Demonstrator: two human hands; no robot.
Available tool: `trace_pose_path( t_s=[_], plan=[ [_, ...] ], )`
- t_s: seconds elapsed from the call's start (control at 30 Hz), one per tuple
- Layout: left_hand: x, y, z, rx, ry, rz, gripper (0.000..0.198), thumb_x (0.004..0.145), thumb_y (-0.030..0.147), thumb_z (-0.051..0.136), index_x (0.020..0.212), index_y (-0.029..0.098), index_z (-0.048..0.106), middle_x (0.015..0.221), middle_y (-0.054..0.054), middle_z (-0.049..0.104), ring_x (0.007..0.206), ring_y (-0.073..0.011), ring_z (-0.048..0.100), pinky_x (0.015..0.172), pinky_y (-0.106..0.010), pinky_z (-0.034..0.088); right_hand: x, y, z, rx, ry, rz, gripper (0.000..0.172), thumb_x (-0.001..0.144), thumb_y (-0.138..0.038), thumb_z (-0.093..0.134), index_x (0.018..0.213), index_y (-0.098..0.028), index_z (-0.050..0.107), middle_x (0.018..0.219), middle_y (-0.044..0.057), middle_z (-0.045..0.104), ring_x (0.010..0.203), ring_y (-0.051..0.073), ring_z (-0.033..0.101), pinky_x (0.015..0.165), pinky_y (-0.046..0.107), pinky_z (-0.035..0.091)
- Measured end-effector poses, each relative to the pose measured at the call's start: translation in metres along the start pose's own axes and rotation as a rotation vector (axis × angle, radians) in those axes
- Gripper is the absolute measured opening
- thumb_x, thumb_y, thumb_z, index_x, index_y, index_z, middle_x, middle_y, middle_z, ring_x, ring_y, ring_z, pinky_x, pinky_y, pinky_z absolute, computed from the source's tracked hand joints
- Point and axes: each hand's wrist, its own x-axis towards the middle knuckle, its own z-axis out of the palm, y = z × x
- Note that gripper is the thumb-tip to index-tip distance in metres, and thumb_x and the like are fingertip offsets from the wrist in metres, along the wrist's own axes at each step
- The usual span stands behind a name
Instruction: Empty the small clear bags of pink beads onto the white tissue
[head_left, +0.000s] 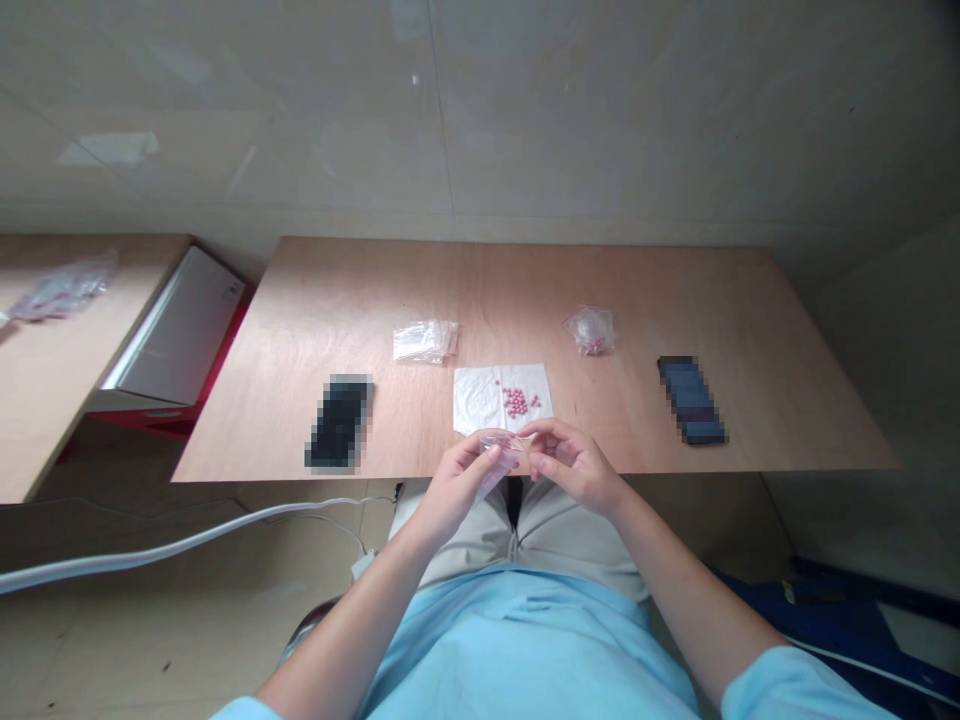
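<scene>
**A:** What do the hands have?

**B:** The left hand [456,482] and right hand [574,465] share a small clear bag [496,450], just in front of the tissue [474,398]. The fingers on both sides are pinched narrow on its film. I can't tell whether its mouth is open.

**A:** And the pink beads [514,402]?

**B:** They lie loose in a small cluster on the right half of the tissue, with a couple apart from the rest. The right fingers are close to them, though not touching.

**A:** What else is around?

**B:** Behind the tissue are a stack of clear bags [425,341] and, further right, a knotted-looking bag [589,330] with something pink inside. A blurred phone [339,421] lies left of the tissue and another phone [691,400] right of it, all on the counter [525,285].

**A:** Where's the risk?

**B:** I'd say the beads. A knuckle or the bag's edge catching the tissue could drag it and scatter them, and round beads could roll off the near edge. The thin film could also slip from the fingers.
</scene>
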Motion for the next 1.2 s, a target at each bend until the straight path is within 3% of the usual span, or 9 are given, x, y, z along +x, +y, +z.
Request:
trace_pose_path(
  t_s=[0.2,0.33,0.5,0.6,0.73,0.97,1.2],
  plan=[
    [0.007,0.001,-0.011,-0.022,0.067,0.051,0.041,0.099,0.053,0.053,0.127,0.023,0.060,0.096,-0.006,0.068,0.086,-0.0183,0.065,0.084,-0.034,0.050,0.009,0.014,-0.029,-0.583,0.261,-0.179,0.043,0.090,-0.033,0.067,0.131,-0.024,0.057,0.111,0.009,0.066,0.104,0.025,0.063,0.092,0.042,0.052],
    [0.014,0.020,-0.025,0.396,0.101,0.153,0.041,0.096,0.052,0.057,0.125,0.023,0.063,0.101,-0.006,0.068,0.085,-0.0185,0.061,0.079,-0.031,0.048,0.019,0.028,-0.047,-0.815,0.378,-0.241,0.053,0.087,-0.035,0.071,0.135,-0.022,0.054,0.130,0.013,0.059,0.124,0.031,0.056,0.108,0.049,0.046],
    [0.037,0.039,-0.043,1.096,0.101,0.355,0.043,0.094,0.051,0.061,0.127,0.024,0.063,0.111,-0.008,0.066,0.090,-0.0222,0.062,0.080,-0.035,0.047,0.041,0.039,-0.041,-0.911,0.284,-0.236,0.076,0.081,-0.041,0.077,0.147,-0.021,0.044,0.145,0.015,0.051,0.139,0.032,0.045,0.118,0.050,0.038],
    [0.058,0.044,-0.049,1.399,0.021,0.496,0.042,0.092,0.048,0.064,0.125,0.022,0.065,0.110,-0.011,0.064,0.096,-0.0264,0.061,0.085,-0.038,0.047,0.058,0.046,-0.029,-0.961,0.180,-0.257,0.088,0.078,-0.045,0.080,0.151,-0.020,0.040,0.152,0.015,0.045,0.146,0.032,0.037,0.123,0.051,0.030],
    [0.079,0.051,-0.049,1.699,-0.097,0.548,0.041,0.089,0.047,0.068,0.119,0.020,0.068,0.100,-0.012,0.063,0.094,-0.0290,0.059,0.082,-0.039,0.044,0.075,0.056,-0.018,-1.024,0.133,-0.272,0.090,0.078,-0.046,0.078,0.153,-0.015,0.038,0.155,0.017,0.042,0.148,0.033,0.032,0.124,0.052,0.024],
    [0.091,0.058,-0.041,1.930,-0.195,0.577,0.038,0.087,0.046,0.070,0.113,0.018,0.069,0.098,-0.011,0.061,0.097,-0.0303,0.056,0.088,-0.042,0.040,0.079,0.066,-0.017,-1.116,0.156,-0.237,0.087,0.085,-0.055,0.067,0.154,-0.011,0.036,0.160,0.018,0.035,0.152,0.032,0.025,0.127,0.052,0.012],
    [0.097,0.065,-0.039,1.924,-0.226,0.566,0.040,0.084,0.038,0.073,0.119,0.021,0.067,0.107,-0.012,0.060,0.104,-0.0325,0.055,0.092,-0.045,0.039,0.079,0.067,-0.018,-1.123,0.156,-0.208,0.088,0.087,-0.057,0.064,0.155,-0.011,0.034,0.161,0.017,0.033,0.153,0.031,0.022,0.128,0.051,0.008]
  ],
)
